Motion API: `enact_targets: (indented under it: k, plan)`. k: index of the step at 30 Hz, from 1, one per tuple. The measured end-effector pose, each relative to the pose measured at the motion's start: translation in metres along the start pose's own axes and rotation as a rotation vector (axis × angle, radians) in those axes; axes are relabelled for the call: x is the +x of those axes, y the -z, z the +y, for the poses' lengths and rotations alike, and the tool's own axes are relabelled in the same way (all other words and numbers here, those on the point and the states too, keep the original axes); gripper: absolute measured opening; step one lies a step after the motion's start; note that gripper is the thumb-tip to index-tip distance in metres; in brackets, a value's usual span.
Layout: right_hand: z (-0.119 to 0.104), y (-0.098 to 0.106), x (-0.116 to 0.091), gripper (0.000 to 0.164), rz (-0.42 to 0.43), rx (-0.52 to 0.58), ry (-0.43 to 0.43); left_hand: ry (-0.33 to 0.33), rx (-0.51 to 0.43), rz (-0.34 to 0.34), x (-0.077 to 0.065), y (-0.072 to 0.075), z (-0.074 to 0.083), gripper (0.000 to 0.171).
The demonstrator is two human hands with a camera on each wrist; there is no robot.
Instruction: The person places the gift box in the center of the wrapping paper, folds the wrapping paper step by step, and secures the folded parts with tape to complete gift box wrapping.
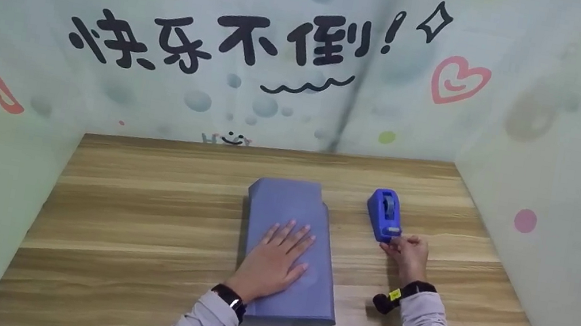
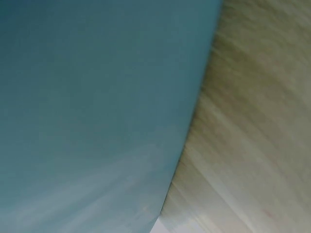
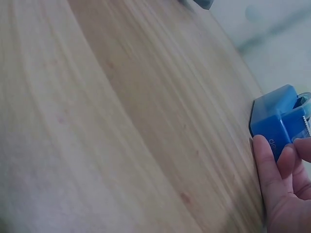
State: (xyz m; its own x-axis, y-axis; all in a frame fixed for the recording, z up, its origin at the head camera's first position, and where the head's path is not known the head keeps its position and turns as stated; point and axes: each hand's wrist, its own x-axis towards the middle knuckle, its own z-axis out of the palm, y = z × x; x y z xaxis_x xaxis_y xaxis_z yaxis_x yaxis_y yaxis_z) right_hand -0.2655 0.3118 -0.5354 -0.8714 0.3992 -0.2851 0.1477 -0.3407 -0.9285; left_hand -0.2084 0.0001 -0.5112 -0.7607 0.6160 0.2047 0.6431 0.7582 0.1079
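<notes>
A flat blue-grey folded card piece (image 1: pixel 299 292), with angled upper corners and some thickness at its edges, lies lengthwise on the table. My left hand (image 1: pixel 268 267) rests palm down on it with the fingers spread. In the left wrist view the card's smooth surface (image 2: pixel 97 97) fills most of the picture, and the hand is out of sight. To the right stands a blue tape dispenser (image 1: pixel 375 214) with a small clear roll in it. My right hand (image 1: pixel 410 258) is at its near end, fingers bent, thumb and fingertips pinching at the cutter (image 3: pixel 306 125); the tape end is hidden.
The wood-grain table (image 1: pixel 141 221) is bounded by a printed cloth wall (image 1: pixel 274 119) at the back and pale walls at both sides. A black wrist camera (image 1: pixel 383 303) juts from my right wrist, low over the table.
</notes>
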Motion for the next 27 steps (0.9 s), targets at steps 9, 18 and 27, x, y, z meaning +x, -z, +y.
enact_targets:
  k: [9,18,27]
  plan:
    - [0.003,-0.002,0.001,0.032,-0.002,-0.063,0.037,0.012,0.005,-0.013,0.001,-0.002,-0.001,0.054]
    - [0.005,0.006,-0.003,0.027,-0.048,-0.106,0.041,0.008,0.000,-0.019,0.002,-0.001,0.001,0.055]
    - [0.000,0.006,-0.025,0.027,-0.100,-0.170,0.011,0.010,0.002,-0.023,0.001,-0.001,0.000,0.055]
